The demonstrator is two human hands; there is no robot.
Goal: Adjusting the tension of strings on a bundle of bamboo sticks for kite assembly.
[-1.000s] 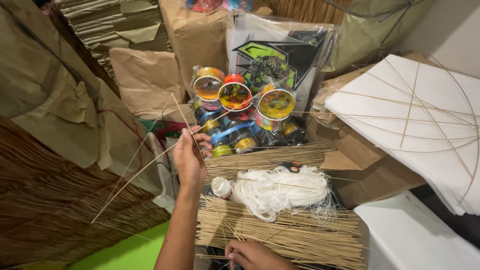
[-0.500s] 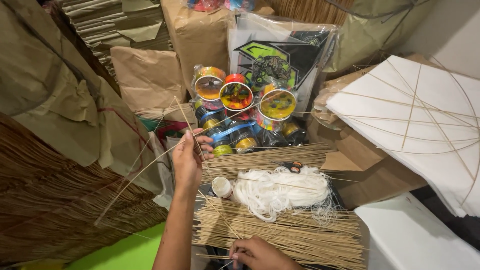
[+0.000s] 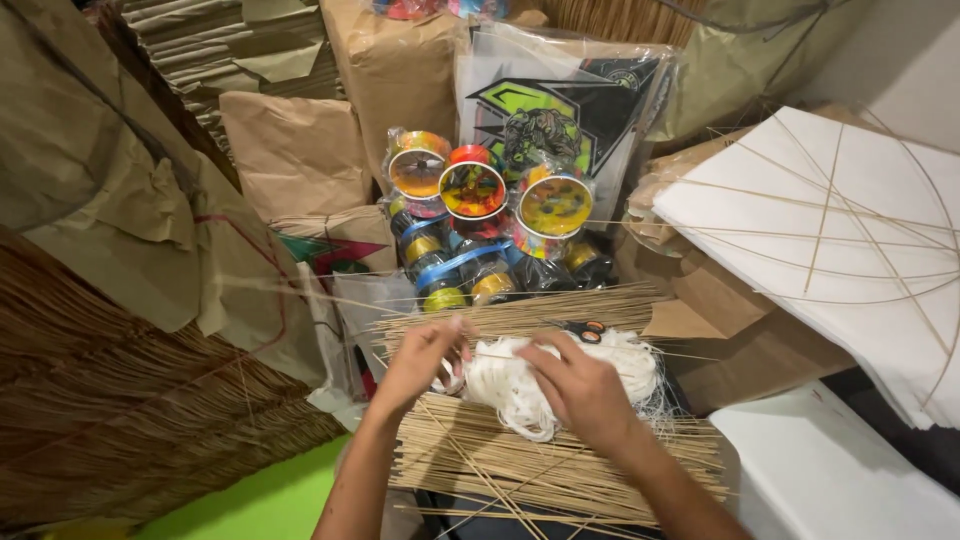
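Several thin bamboo sticks (image 3: pixel 470 470) ran under the left hand (image 3: pixel 420 360), their long axis slanting from near its curled fingers down toward the lower right, across the flat bundle of splints (image 3: pixel 560 465) on the bench. That hand pinched them narrowly; the right hand (image 3: pixel 585 390) lay spread on the white string tangle (image 3: pixel 520 385). Loose string could probably snag the sticks, or a thin one could snap.

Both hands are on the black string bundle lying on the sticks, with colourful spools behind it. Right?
Not quite: the head view shows the string bundle is white, not black. Both the left hand and right hand are on it, over the sticks, spools behind.
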